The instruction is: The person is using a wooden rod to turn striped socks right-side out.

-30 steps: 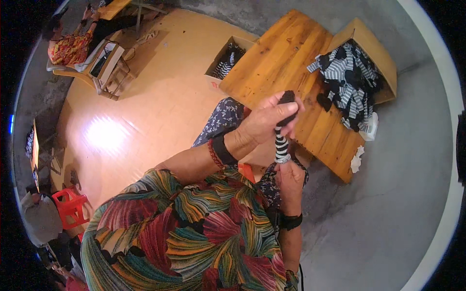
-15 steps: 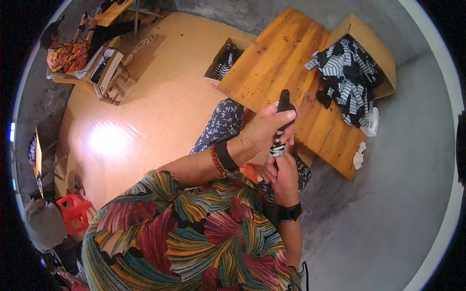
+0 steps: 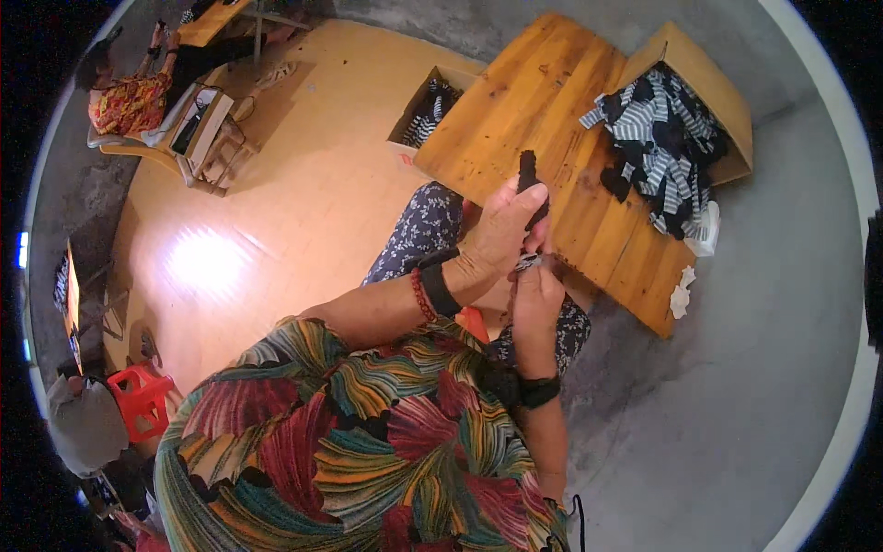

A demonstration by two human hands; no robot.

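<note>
Fingers of the left hand (image 3: pixel 504 225) are closed around a black sock (image 3: pixel 529 184), whose dark end sticks up above them. Just below, the right hand (image 3: pixel 536 296) pinches the sock's lower, striped end (image 3: pixel 528 262); how tightly is hard to tell, as the left hand partly hides it. Beyond the fingers lies the wooden surface (image 3: pixel 543 101). Farther off to their right, a cardboard box (image 3: pixel 704 78) holds a heap of striped and black socks (image 3: pixel 658 147). Another box (image 3: pixel 429 110) sits past their left.
</note>
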